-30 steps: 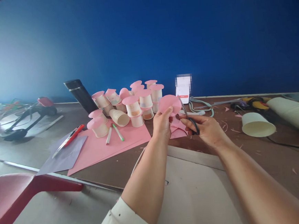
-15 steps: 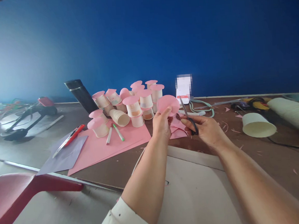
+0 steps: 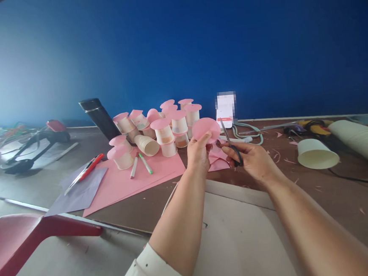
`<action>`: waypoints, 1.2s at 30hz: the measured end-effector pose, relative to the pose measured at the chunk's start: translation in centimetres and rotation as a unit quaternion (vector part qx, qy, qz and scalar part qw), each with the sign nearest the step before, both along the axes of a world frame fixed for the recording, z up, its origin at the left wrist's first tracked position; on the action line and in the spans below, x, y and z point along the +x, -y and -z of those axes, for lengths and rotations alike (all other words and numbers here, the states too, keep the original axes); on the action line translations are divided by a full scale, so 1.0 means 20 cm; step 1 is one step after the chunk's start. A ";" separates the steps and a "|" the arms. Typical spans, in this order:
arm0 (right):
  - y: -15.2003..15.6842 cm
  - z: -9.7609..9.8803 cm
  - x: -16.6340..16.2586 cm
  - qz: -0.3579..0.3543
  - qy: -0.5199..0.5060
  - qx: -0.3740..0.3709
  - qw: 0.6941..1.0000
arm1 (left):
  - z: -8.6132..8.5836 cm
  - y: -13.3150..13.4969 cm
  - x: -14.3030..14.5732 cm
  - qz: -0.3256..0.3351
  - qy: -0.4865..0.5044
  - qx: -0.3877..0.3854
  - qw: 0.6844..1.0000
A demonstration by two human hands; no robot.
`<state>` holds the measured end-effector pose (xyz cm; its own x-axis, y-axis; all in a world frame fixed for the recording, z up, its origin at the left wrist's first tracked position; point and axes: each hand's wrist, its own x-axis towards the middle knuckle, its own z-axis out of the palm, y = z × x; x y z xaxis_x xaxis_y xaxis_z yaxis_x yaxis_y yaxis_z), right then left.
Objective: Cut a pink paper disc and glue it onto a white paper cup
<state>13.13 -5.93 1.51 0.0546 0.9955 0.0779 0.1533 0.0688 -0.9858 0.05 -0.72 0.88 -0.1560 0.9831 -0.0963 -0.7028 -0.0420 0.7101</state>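
Note:
Between the thumb and fingers of my left hand (image 3: 199, 151) is a round pink paper disc (image 3: 206, 128), held up over the table. My right hand (image 3: 254, 160) grips black-handled scissors (image 3: 232, 147), whose blades point up just right of the disc's edge. Whether the blades touch the paper, I cannot tell. Below the hands lie folded pink paper scraps (image 3: 219, 163). Left of my left hand stand several paper cups (image 3: 164, 135) upside down, many stacked and topped with pink paper pieces.
Pink sheets (image 3: 133, 188), two markers (image 3: 145, 163), a red cutter (image 3: 90, 167) and a grey sheet (image 3: 92, 190) lie left. A black flask (image 3: 101, 119) leans behind. A phone (image 3: 225, 109) stands at the back. Rightward are a tipped cup (image 3: 317, 153) and a long cup stack (image 3: 359, 141).
Almost nothing differs. Both hands keep the disc and the scissors in nearly the same place, and the whole view has shifted very slightly.

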 end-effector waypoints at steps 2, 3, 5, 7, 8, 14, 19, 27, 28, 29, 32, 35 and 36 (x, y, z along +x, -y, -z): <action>0.00 -0.01 0.00 -0.003 0.005 -0.002 1.000 | 0.00 0.00 0.00 -0.003 -0.001 0.005 1.000; 0.01 -0.01 0.00 -0.004 0.006 -0.003 1.000 | 0.00 0.00 0.00 -0.003 -0.004 0.008 1.000; 0.01 -0.01 0.00 -0.006 0.006 -0.004 1.000 | 0.00 0.00 0.00 -0.005 -0.014 0.012 1.000; 0.01 -0.01 -0.01 -0.009 0.006 -0.004 1.000 | 0.00 0.00 0.00 -0.008 -0.023 0.013 1.000; 0.01 0.00 0.00 -0.011 0.006 -0.004 1.000 | 0.00 0.00 0.00 -0.009 -0.025 0.012 1.000; 0.00 0.03 0.01 -0.028 0.019 0.003 0.999 | -0.01 0.01 0.00 -0.010 -0.022 0.007 1.000; -0.01 0.04 0.01 -0.022 0.015 0.003 1.000 | -0.01 0.00 0.01 -0.014 -0.018 0.010 1.000; 0.00 0.02 0.00 -0.021 0.024 0.015 0.999 | 0.00 0.00 0.00 -0.009 -0.034 0.005 0.999; 0.00 0.01 0.00 -0.020 0.026 0.014 0.999 | 0.00 0.00 0.00 -0.009 -0.034 0.005 0.999; 0.01 0.01 0.00 -0.020 0.027 0.014 0.999 | 0.00 0.00 0.00 -0.009 -0.034 0.004 0.999; 0.01 0.00 -0.01 -0.019 0.029 0.020 0.999 | -0.01 0.00 0.00 -0.010 -0.034 -0.002 0.999; 0.01 0.00 -0.01 -0.017 0.027 0.022 0.999 | -0.01 0.00 0.00 -0.008 -0.035 -0.011 0.999; 0.01 0.00 -0.01 -0.018 0.026 0.023 0.999 | -0.01 0.00 0.00 -0.008 -0.034 -0.013 0.999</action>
